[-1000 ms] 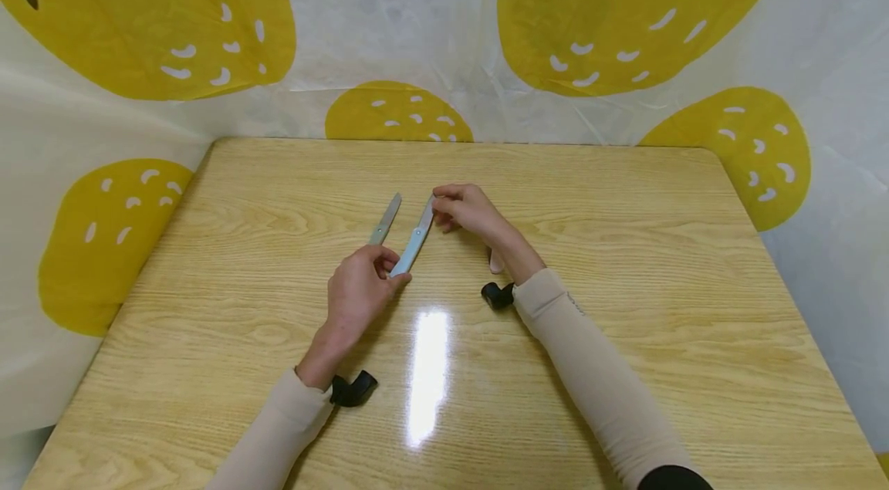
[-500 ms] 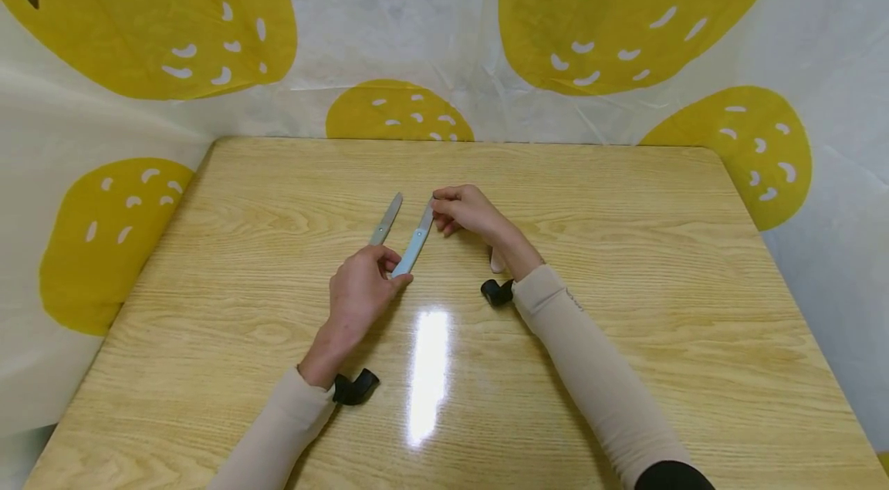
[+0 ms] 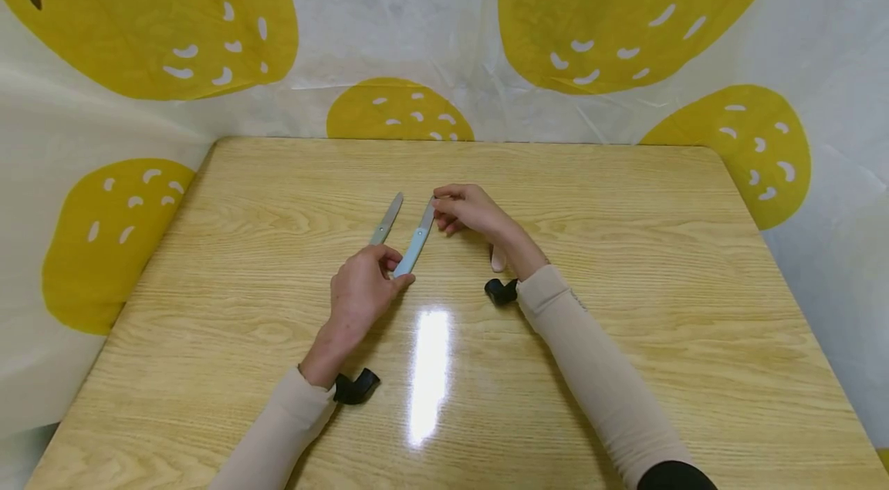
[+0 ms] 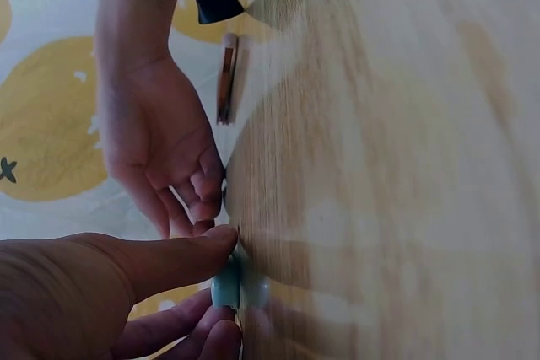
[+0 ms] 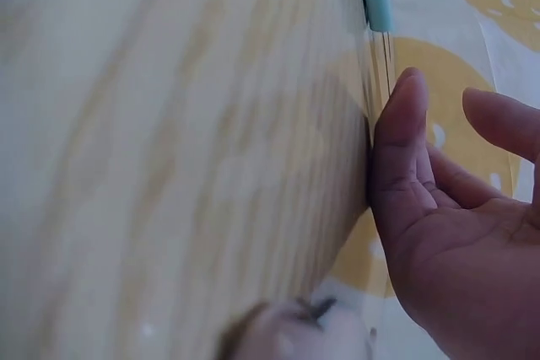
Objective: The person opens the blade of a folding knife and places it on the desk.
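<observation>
A knife [image 3: 415, 243] with a light blue handle lies slanted on the table, its blade pointing away. My left hand [image 3: 363, 285] grips the handle's near end between thumb and fingers, seen close up around the pale blue handle [image 4: 226, 286] in the left wrist view. My right hand [image 3: 472, 211] has its fingertips right at the blade tip. In the right wrist view, the right hand's digits [image 5: 401, 124] stand parted, covering the end of the blade. A second knife [image 3: 387, 220] with a grey-green handle lies parallel to the left, its handle end hidden behind my left hand.
A pinkish-ended slim item [image 3: 498, 258] lies under the right wrist, mostly hidden in the head view. Black wrist mounts [image 3: 357, 386] jut from both sleeves. The wooden table [image 3: 625, 243] meets a white curtain [image 3: 403, 11] with yellow prints at the back and sides.
Almost nothing differs. The blue-handled knife and both hands sit a few pixels further right, and the right forearm has shifted slightly outward.
</observation>
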`<action>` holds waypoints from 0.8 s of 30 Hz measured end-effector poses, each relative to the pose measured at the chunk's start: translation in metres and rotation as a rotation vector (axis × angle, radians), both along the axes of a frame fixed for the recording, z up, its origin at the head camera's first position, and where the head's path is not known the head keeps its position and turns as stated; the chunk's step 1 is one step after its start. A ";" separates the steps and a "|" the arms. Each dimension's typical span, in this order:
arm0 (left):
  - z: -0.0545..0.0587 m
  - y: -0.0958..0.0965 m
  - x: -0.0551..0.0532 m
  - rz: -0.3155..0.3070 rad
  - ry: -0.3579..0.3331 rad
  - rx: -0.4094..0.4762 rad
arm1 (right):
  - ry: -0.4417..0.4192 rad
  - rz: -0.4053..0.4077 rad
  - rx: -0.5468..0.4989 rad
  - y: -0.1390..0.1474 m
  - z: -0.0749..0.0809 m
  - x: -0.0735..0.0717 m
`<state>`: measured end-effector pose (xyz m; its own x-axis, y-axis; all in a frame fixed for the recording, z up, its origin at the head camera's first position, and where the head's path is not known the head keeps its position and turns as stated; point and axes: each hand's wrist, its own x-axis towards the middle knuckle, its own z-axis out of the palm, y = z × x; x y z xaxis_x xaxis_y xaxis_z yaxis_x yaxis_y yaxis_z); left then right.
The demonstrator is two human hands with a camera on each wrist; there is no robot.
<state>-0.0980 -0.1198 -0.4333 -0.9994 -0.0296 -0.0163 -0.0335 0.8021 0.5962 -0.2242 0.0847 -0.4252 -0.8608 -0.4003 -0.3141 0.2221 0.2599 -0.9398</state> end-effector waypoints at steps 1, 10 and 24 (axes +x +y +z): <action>0.000 0.000 0.000 -0.002 0.002 0.000 | 0.005 0.002 0.001 0.001 0.001 0.001; 0.001 0.001 0.000 -0.017 0.066 0.021 | 0.064 0.023 0.052 0.017 0.011 0.003; 0.007 0.022 -0.002 -0.144 0.224 0.122 | 0.166 -0.037 0.122 0.047 0.019 0.008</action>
